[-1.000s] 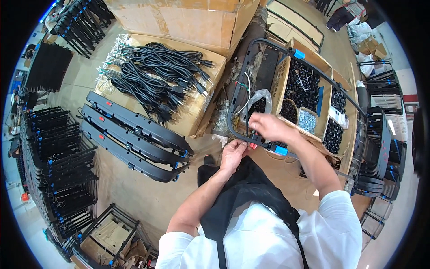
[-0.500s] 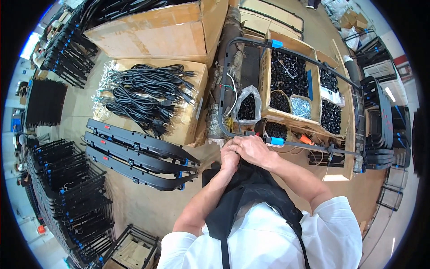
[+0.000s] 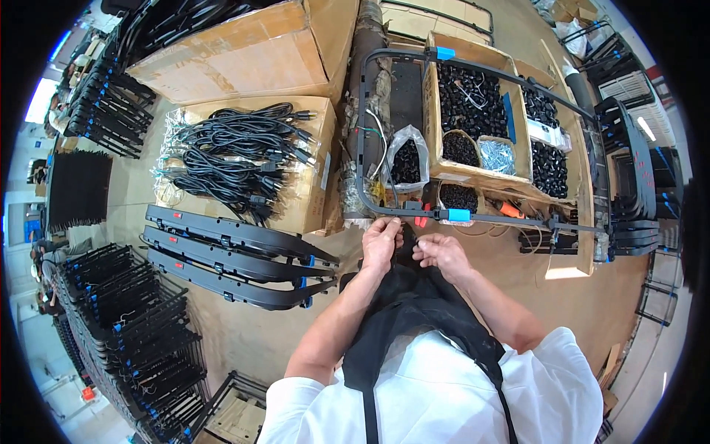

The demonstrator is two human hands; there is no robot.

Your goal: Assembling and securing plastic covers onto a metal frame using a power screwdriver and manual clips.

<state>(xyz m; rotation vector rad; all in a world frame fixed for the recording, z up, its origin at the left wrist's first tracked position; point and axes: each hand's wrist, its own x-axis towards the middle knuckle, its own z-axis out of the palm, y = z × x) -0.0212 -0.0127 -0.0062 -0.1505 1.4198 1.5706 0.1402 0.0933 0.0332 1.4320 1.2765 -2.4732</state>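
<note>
Black tubing forms the rounded frame (image 3: 362,111) lying toward 2 o'clock in the head view, its lower rail, with a blue clip (image 3: 458,215) on it, running just beyond the hands. Half a second ago both hands were pressed together by its near left corner; now they have parted, the left hand (image 3: 379,243) close to the rail and the right hand (image 3: 446,257) between 3 and 4 o'clock from it. That suggests the two-handed grip there has ended, each hand now acting separately. Both have thumb and fingertips pinched together, though what either grips, if anything, cannot be made out. Red pieces (image 3: 421,220) show at 2 o'clock from the left hand. Farther out are a cardboard parts box (image 3: 452,174) at 2 o'clock, bundled black power cords (image 3: 229,159) at 10, and curved black panels (image 3: 237,257) between 8 and 9.
</note>
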